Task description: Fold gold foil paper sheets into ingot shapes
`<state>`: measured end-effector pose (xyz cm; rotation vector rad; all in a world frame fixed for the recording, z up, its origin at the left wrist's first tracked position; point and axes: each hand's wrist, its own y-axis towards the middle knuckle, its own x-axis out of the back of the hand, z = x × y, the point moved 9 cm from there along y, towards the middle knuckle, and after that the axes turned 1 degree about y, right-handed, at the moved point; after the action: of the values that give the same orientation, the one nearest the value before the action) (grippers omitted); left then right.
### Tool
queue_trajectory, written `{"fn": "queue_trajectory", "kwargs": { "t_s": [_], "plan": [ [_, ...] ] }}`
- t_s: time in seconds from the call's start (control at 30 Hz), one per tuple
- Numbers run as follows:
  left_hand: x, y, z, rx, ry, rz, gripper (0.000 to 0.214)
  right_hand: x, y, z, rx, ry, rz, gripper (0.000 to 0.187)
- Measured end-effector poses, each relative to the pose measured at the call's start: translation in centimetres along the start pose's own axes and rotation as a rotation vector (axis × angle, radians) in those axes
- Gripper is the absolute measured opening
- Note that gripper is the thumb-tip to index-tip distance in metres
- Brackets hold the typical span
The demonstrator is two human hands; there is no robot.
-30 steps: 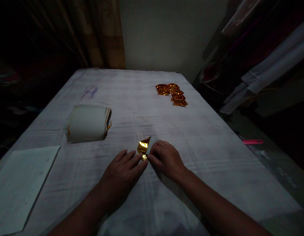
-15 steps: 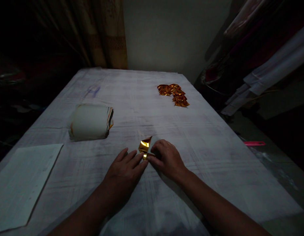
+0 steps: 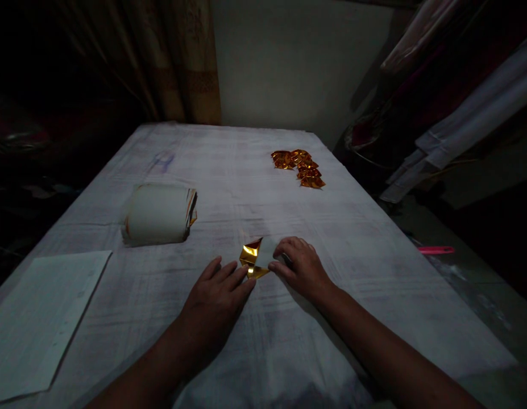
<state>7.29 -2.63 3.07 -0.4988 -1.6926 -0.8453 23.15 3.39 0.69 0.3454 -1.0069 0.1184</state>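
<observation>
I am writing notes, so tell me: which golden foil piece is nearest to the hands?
The single foil piece touched by the fingers of the left hand; the other golden pieces lie grouped farther back, to the right.

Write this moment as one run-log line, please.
left hand: touching gold foil piece | right hand: at its right tip | paper stack: untouched

Our forearms [image 3: 154, 355] slant in from seven and five o'clock. Our left hand [image 3: 218, 292] lies palm down, fingers slightly spread toward one; our right hand [image 3: 303, 267] curls loosely, thumb toward ten, apart from the forefinger.
</observation>
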Motion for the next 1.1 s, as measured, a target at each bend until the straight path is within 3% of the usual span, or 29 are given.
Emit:
{"fn": "queue_trajectory", "kwargs": {
  "t_s": [0.1,0.27,0.37,0.63,0.8,1.1],
  "plan": [
    [0.1,0.0,-0.1,-0.004,0.008,-0.010,0.031,0.1,-0.2,0.5,-0.002,0.008,-0.023,0.010],
    [0.1,0.0,0.0,0.006,-0.013,-0.017,0.033,-0.3,-0.5,2.6,0.000,-0.025,-0.059,0.027],
    [0.0,0.0,0.1,0.017,-0.028,-0.019,0.032,-0.6,-0.5,3.0,0.010,-0.036,-0.060,0.028],
    [0.6,0.1,0.3,0.016,-0.052,-0.040,0.033,0.0,-0.7,0.9,-0.004,0.002,-0.085,0.027],
    [1.1,0.1,1.1,0.044,-0.049,-0.081,0.019,1.1,-0.8,-0.8,-0.030,0.022,-0.184,0.030],
    [0.9,0.1,2.3,0.083,-0.030,-0.112,0.020,1.0,-0.9,-0.8,-0.060,0.122,-0.176,0.033]
  ]
}}
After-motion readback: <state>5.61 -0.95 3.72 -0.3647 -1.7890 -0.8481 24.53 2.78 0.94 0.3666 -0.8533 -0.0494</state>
